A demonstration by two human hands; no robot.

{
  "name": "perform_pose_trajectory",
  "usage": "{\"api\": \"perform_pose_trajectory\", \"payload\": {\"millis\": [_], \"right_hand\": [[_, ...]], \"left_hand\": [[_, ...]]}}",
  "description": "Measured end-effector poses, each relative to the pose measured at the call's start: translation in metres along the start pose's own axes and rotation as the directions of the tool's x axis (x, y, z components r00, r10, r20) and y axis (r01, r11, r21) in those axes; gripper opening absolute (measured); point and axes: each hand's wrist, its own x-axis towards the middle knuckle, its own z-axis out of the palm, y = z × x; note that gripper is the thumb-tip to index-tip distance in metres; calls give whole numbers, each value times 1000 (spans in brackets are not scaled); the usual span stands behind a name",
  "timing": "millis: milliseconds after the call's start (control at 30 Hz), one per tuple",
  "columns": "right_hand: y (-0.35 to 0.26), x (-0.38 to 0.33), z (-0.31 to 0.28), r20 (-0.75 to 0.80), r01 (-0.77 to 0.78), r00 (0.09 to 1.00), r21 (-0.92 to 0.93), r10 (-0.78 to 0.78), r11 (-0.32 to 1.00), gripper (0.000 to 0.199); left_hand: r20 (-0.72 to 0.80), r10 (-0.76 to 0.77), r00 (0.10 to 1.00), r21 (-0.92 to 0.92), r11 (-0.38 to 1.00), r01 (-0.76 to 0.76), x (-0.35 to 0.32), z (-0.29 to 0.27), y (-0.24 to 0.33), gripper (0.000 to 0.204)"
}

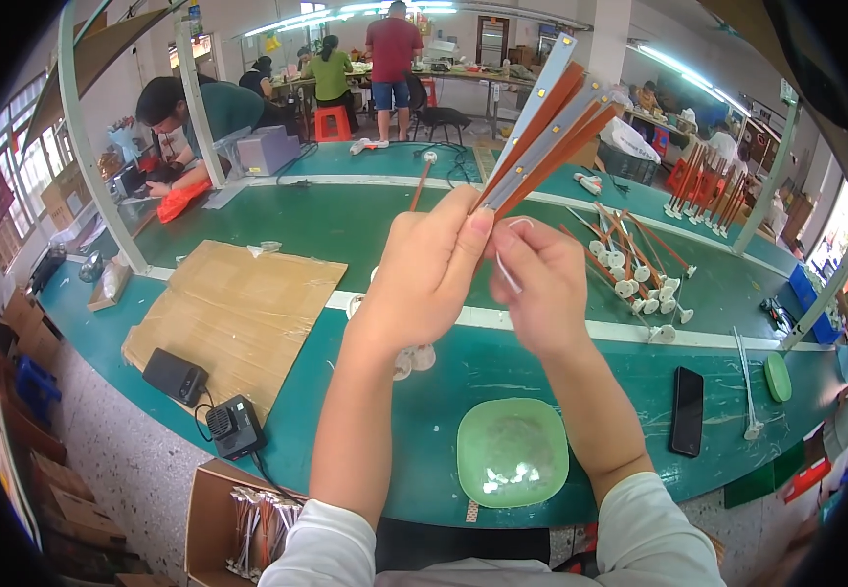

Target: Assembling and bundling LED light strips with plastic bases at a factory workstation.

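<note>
In front of me, above the middle of the green bench, my left hand (426, 256) is closed round the lower part of a bundle of LED strips (553, 132). These are narrow, brown and silver-grey, with small yellowish chips, and fan out upward. Just right of it, my right hand (549, 289) pinches a thin white strand (509, 272) close to the bundle's lower end; its exact kind is unclear. Beneath my left wrist lie white round pieces (420, 358), partly covered. Between my forearms stands a square light-green bowl (466, 435) with shiny, indistinct contents.
At right lies a pile of brown strips with white round ends (639, 279), then a black phone (686, 411) and a loose strip (749, 391). A cardboard sheet (248, 284) and black boxes (235, 428) sit left. Across the bench, a person (211, 110) bends over work.
</note>
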Motion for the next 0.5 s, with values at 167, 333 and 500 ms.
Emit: {"api": "perform_pose_trajectory", "payload": {"millis": [167,333,500], "right_hand": [[2,3,2,-118,-118,983,169,139,979,14],[9,8,5,-164,315,863,-565,-478,763,11],[-21,10,-1,195,489,711,-828,-676,275,28]], "left_hand": [[-88,119,989,73,991,-113,1,9,-7,23],[-116,-68,991,-29,997,65,-1,4,4,23],[-84,-103,991,-184,979,86,-2,4,6,26]]}}
